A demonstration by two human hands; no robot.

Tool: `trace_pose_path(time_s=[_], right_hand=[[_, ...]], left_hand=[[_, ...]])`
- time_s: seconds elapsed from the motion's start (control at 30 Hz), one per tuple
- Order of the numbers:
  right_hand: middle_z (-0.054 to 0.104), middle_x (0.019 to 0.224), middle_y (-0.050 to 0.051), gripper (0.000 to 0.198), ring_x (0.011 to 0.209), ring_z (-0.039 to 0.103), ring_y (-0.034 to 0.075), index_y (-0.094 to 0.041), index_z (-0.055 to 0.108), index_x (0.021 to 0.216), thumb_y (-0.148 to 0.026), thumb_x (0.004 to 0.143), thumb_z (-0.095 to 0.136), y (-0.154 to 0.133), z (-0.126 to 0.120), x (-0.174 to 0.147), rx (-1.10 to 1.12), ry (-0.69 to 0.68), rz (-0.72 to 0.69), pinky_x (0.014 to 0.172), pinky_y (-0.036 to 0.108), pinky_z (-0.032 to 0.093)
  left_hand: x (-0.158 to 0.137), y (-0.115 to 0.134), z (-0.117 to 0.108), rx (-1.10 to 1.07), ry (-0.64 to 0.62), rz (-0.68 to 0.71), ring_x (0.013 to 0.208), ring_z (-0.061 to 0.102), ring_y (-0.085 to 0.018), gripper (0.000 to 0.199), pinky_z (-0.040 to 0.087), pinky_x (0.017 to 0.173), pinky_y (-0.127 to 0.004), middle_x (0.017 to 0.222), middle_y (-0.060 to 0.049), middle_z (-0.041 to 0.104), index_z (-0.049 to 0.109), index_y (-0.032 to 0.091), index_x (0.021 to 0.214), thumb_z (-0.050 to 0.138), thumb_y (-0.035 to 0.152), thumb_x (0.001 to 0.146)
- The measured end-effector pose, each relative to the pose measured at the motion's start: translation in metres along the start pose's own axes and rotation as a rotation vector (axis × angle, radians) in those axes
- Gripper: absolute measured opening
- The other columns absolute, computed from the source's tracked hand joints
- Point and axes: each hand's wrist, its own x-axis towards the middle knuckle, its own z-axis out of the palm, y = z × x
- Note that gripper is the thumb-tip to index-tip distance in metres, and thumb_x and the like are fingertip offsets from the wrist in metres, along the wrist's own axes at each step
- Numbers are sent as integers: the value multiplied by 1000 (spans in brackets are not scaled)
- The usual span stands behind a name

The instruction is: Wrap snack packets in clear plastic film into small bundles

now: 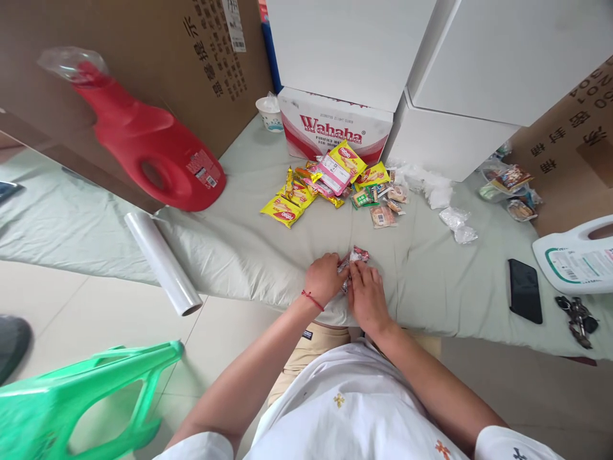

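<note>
Close to the front edge of the cloth-covered table, my left hand (325,278) and my right hand (368,295) meet on a small plastic-wrapped snack bundle (359,253) with red and dark print. Fingers of both hands are curled over it, and they hide most of it. A red string bracelet circles my left wrist. Beyond my hands lies a pile of yellow snack packets (286,209), with a pink packet (332,175) on top. Small wrapped biscuits (383,216) and a green packet (361,198) lie at the pile's right side.
A Wahaba carton (335,131) stands behind the snacks. Crumpled clear plastic (458,225) lies to the right, near a black phone (525,291), keys (578,319) and a white jug (579,255). At left are a red jug (158,153), a plastic film roll (163,263) and a green stool (43,402).
</note>
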Motion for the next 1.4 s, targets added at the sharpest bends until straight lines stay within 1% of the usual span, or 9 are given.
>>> trace_pose_path(time_s=[0.23,0.37,0.53,0.63,0.77,0.9,1.0,1.2,1.4], right_hand=[[31,166,21,64,124,50,36,-8,31,161,-23,101,46,-14,-6,-33,-37,-129,-10,100,55,43],[34,164,22,62,127,50,38,-9,35,160,-21,100,47,-12,-4,-30,64,-130,-1,103,59,43],[48,156,15,48,140,47,29,-20,55,146,-17,99,47,6,-7,-26,556,-62,-40,113,51,43],[60,141,12,27,125,60,24,-24,68,120,-32,101,52,26,-12,-24,838,69,199,101,41,53],[69,120,14,51,86,67,20,-18,59,130,-57,97,55,40,-15,-13,900,188,603,68,32,55],[74,93,8,55,77,66,22,-17,64,119,-65,97,48,27,-18,4,840,-55,512,66,31,49],[71,79,7,51,73,65,23,-19,65,96,-64,98,43,15,-20,11,722,-95,423,66,31,46],[68,76,7,44,69,64,23,-21,57,96,-57,103,33,14,-17,7,641,-31,318,63,32,44],[60,71,3,47,64,57,19,-22,57,89,-58,105,31,24,-20,2,780,11,357,61,31,44]], left_hand=[[3,-6,-7,-143,-49,48,99,67,-26,26,44,77,-33,105,-11,72,66,19,95,48,37,98],[4,-2,-11,-180,-69,37,92,67,-25,47,42,72,-32,97,-8,73,65,22,96,28,49,105],[0,8,10,-45,154,-21,98,63,-30,32,40,74,-36,95,-12,71,60,20,95,37,40,104],[-6,5,27,-30,259,8,96,60,-30,32,40,78,-39,92,-12,70,58,21,88,33,31,105],[-14,4,42,-102,447,39,88,56,-29,33,39,80,-41,85,-12,66,54,23,80,33,29,105],[-17,11,49,-253,591,121,84,56,-27,35,43,81,-41,85,-11,63,51,23,80,29,32,106],[-18,15,47,-444,541,71,79,59,-23,34,44,72,-36,85,-9,62,50,24,85,28,38,106],[-24,16,39,-697,167,62,68,59,-22,50,41,63,-32,74,-6,65,55,23,84,28,60,103],[-30,19,38,-1028,77,148,72,57,-19,53,44,66,-31,83,-6,68,62,20,92,36,65,100]])
